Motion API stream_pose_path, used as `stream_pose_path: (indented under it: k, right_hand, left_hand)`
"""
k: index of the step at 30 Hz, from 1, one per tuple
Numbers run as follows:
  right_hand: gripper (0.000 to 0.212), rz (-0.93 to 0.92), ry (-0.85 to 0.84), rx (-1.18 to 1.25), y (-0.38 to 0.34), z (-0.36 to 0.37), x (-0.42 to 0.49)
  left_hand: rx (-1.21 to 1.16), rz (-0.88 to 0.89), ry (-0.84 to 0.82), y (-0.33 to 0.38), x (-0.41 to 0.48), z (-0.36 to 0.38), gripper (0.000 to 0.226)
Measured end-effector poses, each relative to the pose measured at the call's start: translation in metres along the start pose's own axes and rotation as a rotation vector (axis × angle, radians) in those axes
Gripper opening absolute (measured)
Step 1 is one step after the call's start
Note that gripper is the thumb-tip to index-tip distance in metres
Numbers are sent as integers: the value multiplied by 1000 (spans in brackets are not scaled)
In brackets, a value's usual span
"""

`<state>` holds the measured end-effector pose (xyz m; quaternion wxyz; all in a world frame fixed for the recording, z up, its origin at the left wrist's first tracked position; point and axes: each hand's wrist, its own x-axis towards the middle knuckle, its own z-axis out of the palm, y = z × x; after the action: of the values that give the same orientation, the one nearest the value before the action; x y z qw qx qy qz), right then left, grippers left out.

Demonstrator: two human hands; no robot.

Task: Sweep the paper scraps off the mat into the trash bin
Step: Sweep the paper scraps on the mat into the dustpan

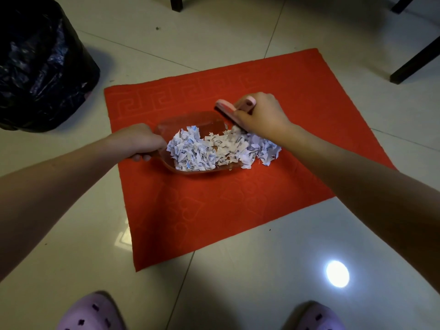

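Observation:
A red mat (pixel 226 210) lies on the tiled floor. On it rests a clear reddish dustpan (pixel 190 122), its handle gripped by my left hand (pixel 140 141). White paper scraps (pixel 202 151) fill much of the pan, and a smaller heap of scraps (pixel 266 148) lies on the mat at the pan's open right edge. My right hand (pixel 262 115) grips a pink hand brush (pixel 228 107), whose dark bristles touch the scraps at the pan's mouth. A trash bin (pixel 38 67) lined with a black bag stands at the far left, off the mat.
Dark furniture legs (pixel 414 60) stand at the upper right and another leg (pixel 176 3) at the top centre. My purple slippers (pixel 92 313) show at the bottom edge. A bright light reflection (pixel 337 273) sits on the floor tiles.

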<state>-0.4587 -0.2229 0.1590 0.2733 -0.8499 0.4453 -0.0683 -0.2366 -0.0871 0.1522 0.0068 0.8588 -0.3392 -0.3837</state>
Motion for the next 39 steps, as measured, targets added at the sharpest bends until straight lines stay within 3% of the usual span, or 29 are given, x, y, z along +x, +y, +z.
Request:
stream_pose_path:
  k: [2,5,8,14,21,25,29,33,39]
  right_hand:
    - [22,-31,-22,79,-3,3,0]
    - [19,-30,111,142,-2,-6,1]
    - [23,34,199,-20,6,-16,-2]
    - [27,8,39,-103,-6,3,-17]
    - [20,-34,130,158,-27,4,-10]
    - [31,-49,222,-14,-19,-9,-6]
    - [45,-19,139,-86,-13,5,-7]
    - [29,-27,-23,-20,-24,18,-17]
    - [26,-82,85,80,-37,9,-21]
  left_hand:
    - [-11,3,-4,0,0,0,20]
    - [-20,16,-7,-1,0,-1,21]
    - [-34,22,-11,0,-2,0,21]
    - [-34,18,-5,3,-3,-1,21]
    - [-40,10,-19,3,-5,1,19]
    - [-36,18,-24,2,-6,1,20]
    - [-49,20,-25,2,-6,1,19]
    - [-44,30,-11,3,-6,2,18]
    - [-43,24,-15,3,-6,2,17]
